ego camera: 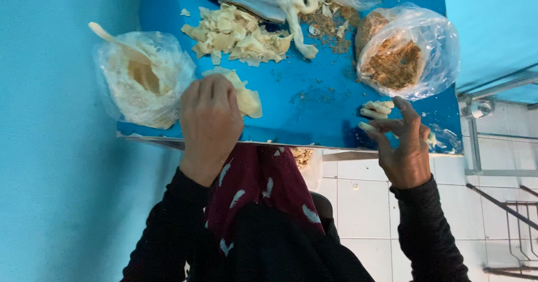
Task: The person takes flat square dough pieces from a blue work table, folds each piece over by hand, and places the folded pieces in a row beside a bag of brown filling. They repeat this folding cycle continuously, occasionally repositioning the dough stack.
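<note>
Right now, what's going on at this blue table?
A person works at the blue table. The left hand presses on a pale wrapper sheet. The right hand sets a small rolled piece beside other rolls. A wrapper pile and a bag of brown filling lie farther back.

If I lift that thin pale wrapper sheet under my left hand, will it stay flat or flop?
The pale sheet under the left hand already looks creased and curled at its edge, so it will probably droop. It seems thin, so likely light and easy to tear. The cut pieces piled behind it lie limp too.
</note>
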`<state>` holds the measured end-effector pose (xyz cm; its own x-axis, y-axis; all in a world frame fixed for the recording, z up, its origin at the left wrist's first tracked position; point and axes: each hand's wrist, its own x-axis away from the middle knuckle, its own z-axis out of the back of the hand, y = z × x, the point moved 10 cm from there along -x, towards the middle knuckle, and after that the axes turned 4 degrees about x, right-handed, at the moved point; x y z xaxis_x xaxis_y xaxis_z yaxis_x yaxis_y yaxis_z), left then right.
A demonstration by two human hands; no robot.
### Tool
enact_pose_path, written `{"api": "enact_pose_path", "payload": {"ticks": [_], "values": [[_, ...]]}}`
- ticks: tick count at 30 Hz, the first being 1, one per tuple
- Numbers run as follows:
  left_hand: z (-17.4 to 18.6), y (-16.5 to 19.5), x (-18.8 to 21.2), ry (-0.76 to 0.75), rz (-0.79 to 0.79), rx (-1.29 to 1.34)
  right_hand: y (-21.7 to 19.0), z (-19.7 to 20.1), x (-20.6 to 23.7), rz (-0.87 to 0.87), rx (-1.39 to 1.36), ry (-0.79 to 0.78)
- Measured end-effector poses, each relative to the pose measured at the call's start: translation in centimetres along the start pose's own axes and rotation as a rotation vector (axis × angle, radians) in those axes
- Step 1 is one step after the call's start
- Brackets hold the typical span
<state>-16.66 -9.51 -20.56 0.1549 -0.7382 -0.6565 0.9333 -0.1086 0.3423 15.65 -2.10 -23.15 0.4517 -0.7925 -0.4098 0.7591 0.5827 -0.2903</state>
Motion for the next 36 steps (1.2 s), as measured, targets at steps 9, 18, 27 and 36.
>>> {"api": "enact_pose_path", "payload": {"ticks": [9, 18, 27, 36], "values": [[-6.0, -2.2, 1.4, -0.091, 0.589, 1.033, 1.7, 4.4, 1.2, -0.078, 0.077, 0.204], [-15.5, 5.9, 8.4, -0.268, 1.043, 1.857, -4.3, -4.9, 1.8, -0.393, -0.994, -0.055], [-14.8, 4.9, 8.9, -0.289, 0.887, 1.709, -4.9, -5.4, 0.2, -0.502, -1.115, -0.025], [-12.8, 4.9, 7.0, -0.207, 0.840, 1.612, -5.0, -3.2, -1.3, -0.483, -1.177, 0.057]]}}
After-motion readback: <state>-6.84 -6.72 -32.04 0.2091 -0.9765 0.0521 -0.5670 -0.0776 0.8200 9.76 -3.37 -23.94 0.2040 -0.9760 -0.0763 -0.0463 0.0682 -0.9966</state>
